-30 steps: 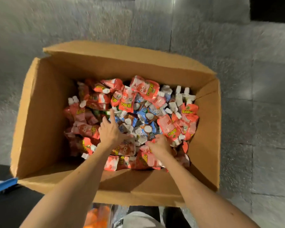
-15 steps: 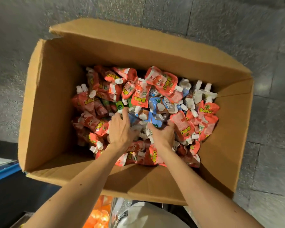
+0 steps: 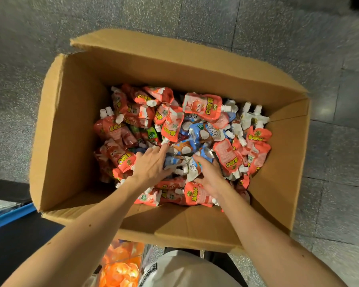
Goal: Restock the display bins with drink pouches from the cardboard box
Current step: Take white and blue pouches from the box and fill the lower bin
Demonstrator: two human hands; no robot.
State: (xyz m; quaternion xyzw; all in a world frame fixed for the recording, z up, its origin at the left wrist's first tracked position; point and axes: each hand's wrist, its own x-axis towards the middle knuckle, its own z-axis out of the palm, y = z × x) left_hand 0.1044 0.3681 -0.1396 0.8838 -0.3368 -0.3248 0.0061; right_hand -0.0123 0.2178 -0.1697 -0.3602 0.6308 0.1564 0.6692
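Drink pouches (image 3: 203, 106), cardboard box (image 3: 71, 131), speckled grey floor (image 3: 195, 17)

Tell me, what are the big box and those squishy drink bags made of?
Cardboard box: brown cardboard, matte, with creased flaps and a ragged torn edge. Drink pouches: probably thin plastic film, glossy and crinkled, silvery where edges show. Their white spout caps look like hard plastic.

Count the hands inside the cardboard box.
2. The left hand rests on the drink pouches mid-box; the right hand, just beside it, grips a blue pouch. None hidden.
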